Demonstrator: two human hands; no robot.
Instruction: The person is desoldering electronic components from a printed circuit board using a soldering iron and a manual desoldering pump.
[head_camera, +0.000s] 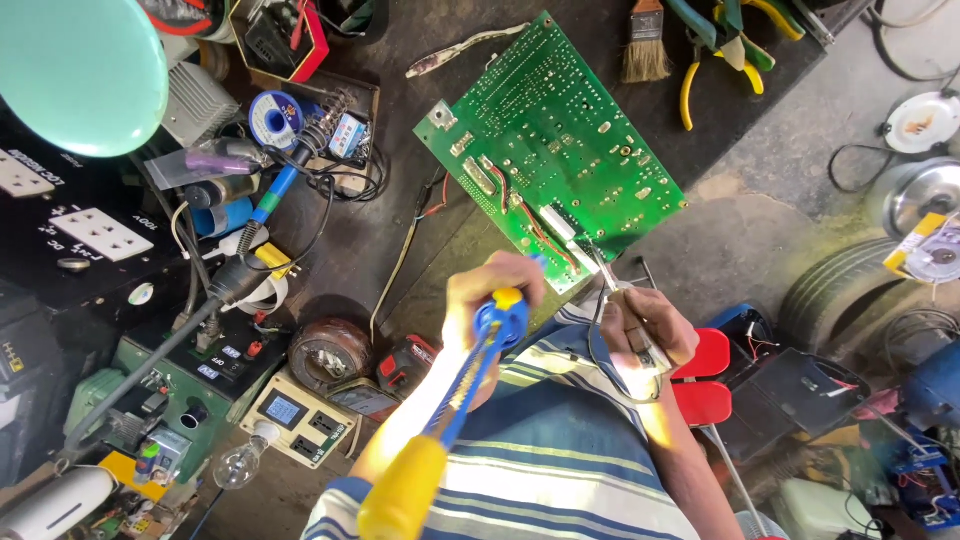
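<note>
left hand grips desoldering pump (yellow-blue); circuit board near

A teal lamp shade fills the top-left corner. Right of it sits a solder spool; well below, a clear bulb (beside a small meter box). Far right along the top: a paintbrush and yellow-handled pliers.

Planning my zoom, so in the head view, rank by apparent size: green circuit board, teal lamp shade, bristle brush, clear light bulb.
1. Green circuit board
2. Teal lamp shade, cropped and nearer the camera, so unsure against the board
3. Bristle brush, partly cropped
4. Clear light bulb
</note>
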